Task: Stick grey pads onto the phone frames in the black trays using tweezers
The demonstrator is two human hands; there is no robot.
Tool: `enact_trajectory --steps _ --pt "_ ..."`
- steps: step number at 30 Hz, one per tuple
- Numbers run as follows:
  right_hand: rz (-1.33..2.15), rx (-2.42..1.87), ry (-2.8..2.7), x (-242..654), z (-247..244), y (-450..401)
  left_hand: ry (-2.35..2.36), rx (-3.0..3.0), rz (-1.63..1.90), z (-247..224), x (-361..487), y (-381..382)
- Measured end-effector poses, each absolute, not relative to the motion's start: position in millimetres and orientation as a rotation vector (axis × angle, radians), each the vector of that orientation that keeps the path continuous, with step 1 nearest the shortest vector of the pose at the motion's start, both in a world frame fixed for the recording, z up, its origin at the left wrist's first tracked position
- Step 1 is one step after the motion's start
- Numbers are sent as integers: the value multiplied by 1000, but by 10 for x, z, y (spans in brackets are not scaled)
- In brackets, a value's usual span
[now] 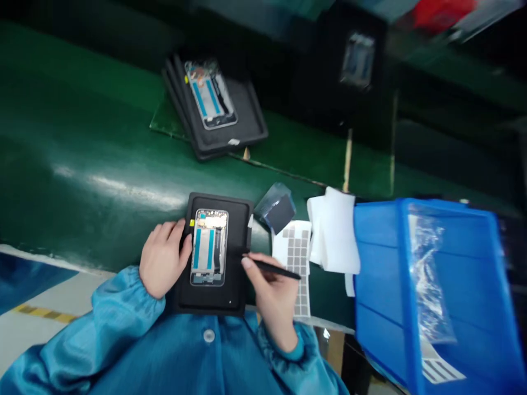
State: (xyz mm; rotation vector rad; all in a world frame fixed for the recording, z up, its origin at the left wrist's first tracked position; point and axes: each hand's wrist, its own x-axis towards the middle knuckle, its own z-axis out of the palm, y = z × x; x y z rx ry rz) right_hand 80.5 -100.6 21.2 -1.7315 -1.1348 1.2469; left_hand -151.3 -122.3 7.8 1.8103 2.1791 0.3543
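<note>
A black tray (237,247) lies in front of me at the table's near edge. In its left half rests an opened phone body (209,248) with two blue strips and a yellow tab at its upper left. My left hand (162,258) grips the tray's left edge, thumb near the phone. Pinched in my right hand (274,291) is a slim black tool that looks like tweezers (280,270), held over the tray's right edge. Under and beside that hand is a white sheet of grey square stickers (302,252).
Right of the tray are a clear-wrapped dark block (280,211), white sheets (334,230) and a blue bin (379,285) with clear plastic bags (432,280). Farther back, stacked black trays (247,118) bear another phone body (211,94). A third phone body (358,60) lies back right.
</note>
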Motion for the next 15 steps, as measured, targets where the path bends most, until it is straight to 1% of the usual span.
enact_trajectory --steps 5,9,12,15 --pt "1361 -1537 -1099 707 203 -1023 2052 1429 669 29 -1545 -1249" --pt "1504 -1352 -1069 594 196 -1001 2015 1227 743 -37 -1999 -1251" --pt "1577 -1290 -1064 589 192 -1019 2209 1181 682 -4 -2546 -1214" --pt "1602 -1277 -1071 663 170 -1040 2431 1134 665 175 -3088 -1108"
